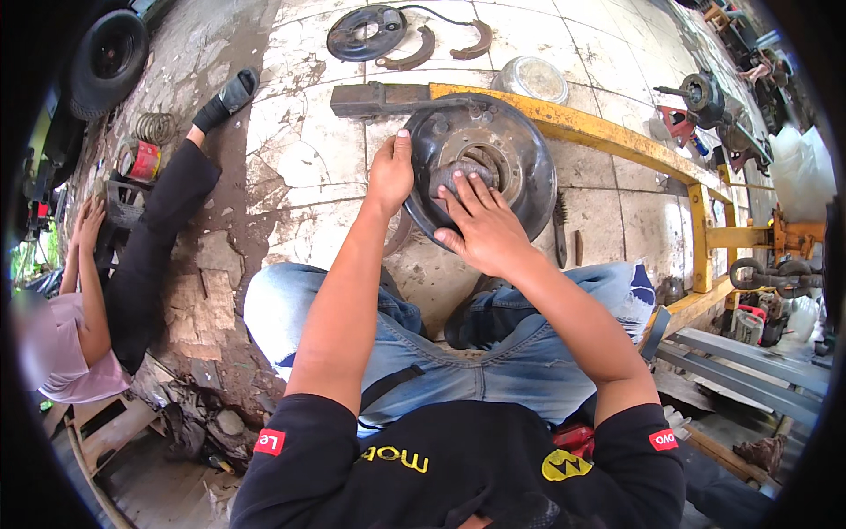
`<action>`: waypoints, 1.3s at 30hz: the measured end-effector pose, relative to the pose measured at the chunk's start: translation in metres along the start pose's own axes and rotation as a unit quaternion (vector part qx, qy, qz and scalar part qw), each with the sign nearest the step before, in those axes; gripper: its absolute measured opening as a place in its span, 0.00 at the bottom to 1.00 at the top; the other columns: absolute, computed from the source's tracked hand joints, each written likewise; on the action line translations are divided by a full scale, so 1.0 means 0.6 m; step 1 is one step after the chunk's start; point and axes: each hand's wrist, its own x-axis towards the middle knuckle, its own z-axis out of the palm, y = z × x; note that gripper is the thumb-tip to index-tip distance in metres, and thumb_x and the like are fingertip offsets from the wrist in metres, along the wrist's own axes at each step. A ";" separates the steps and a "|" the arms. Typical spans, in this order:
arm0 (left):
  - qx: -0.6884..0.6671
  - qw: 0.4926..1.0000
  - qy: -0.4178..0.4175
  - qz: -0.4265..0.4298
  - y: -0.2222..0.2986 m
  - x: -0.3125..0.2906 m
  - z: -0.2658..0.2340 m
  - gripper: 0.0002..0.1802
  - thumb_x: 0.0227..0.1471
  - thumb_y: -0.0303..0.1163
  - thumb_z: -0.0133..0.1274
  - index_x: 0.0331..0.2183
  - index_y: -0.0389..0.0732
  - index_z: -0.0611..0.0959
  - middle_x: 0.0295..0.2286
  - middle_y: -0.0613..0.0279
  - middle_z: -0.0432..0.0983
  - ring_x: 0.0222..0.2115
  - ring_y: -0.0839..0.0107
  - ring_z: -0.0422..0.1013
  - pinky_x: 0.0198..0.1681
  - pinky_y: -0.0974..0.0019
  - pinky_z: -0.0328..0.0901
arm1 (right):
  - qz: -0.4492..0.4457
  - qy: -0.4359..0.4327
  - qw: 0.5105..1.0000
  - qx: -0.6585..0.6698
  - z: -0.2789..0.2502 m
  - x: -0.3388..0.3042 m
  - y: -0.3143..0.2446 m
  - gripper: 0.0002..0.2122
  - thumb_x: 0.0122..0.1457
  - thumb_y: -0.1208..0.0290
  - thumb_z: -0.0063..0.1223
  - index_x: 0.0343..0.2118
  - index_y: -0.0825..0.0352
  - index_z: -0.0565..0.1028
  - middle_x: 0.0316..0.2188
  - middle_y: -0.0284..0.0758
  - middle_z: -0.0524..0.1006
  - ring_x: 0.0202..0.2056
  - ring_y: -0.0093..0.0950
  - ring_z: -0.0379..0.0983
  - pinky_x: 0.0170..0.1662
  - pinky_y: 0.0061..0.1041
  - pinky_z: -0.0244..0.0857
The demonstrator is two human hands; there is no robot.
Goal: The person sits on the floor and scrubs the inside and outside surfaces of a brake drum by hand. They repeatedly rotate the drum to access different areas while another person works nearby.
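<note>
A round black brake backing plate (535,172) stands tilted in front of me, against a yellow steel frame with a dark bar end. My left hand (390,176) grips its left edge, thumb up along the rim and the other fingers mostly hidden. On the plate's face, just left of the rusty centre hole, my right hand (483,220) presses a grey cloth (448,176) with its fingers laid over it. Beyond, on the tiles, lie a second backing plate (342,35) and two curved brake shoes (414,55).
The yellow frame (599,132) runs to my right. Behind the plate sits a round clear container (533,78); a wire brush (560,231) lies to its right. At the left another person (84,326) sits by a coil spring (156,128) and a tyre (110,53).
</note>
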 end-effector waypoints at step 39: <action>0.050 0.999 -0.011 0.012 0.009 0.000 0.000 0.30 0.64 0.49 0.39 0.47 0.28 0.75 0.39 0.44 0.77 0.42 0.57 0.72 0.49 0.62 0.64 | 0.167 0.090 0.982 -0.021 -0.009 0.120 0.030 0.31 0.64 0.46 0.37 0.62 0.65 0.62 0.62 0.46 0.59 0.62 0.46 0.54 0.59 0.47 0.53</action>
